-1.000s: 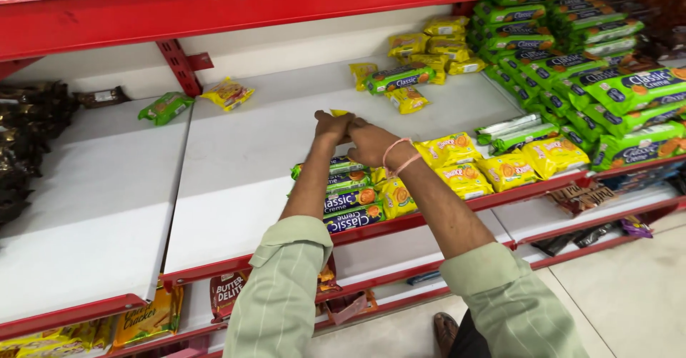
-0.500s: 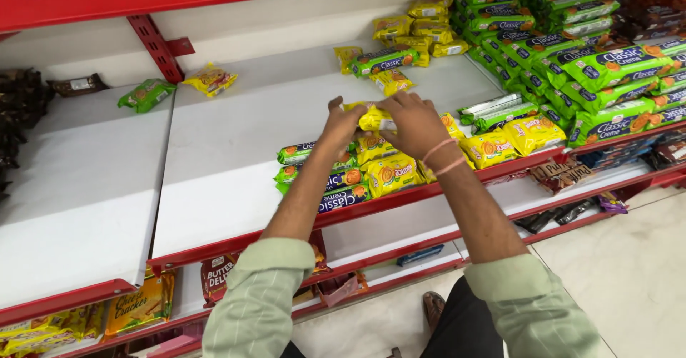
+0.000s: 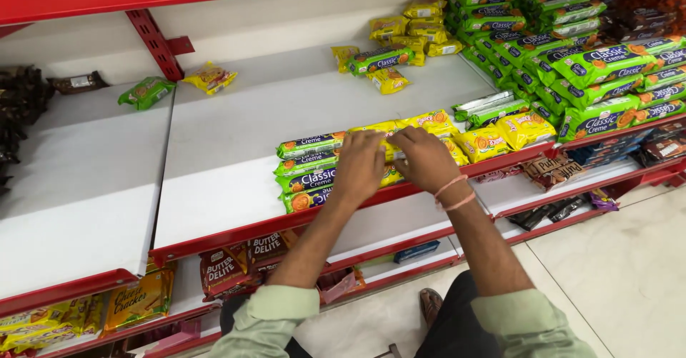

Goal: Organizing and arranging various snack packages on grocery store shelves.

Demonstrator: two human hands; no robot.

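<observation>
Far left of the hands, a lone green packet (image 3: 146,92) lies loose on the white shelf (image 3: 236,129). The left hand (image 3: 359,166) lies flat on the green biscuit packs (image 3: 309,172), stacked at the shelf's front lip for easy reach. Touching it, the right hand (image 3: 426,159) presses the yellow packets (image 3: 429,123) into line; neither grips.

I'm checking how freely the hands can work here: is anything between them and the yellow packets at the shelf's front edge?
Nothing visible. The left hand and right hand already rest on the yellow packets, beside the green packets.
</observation>
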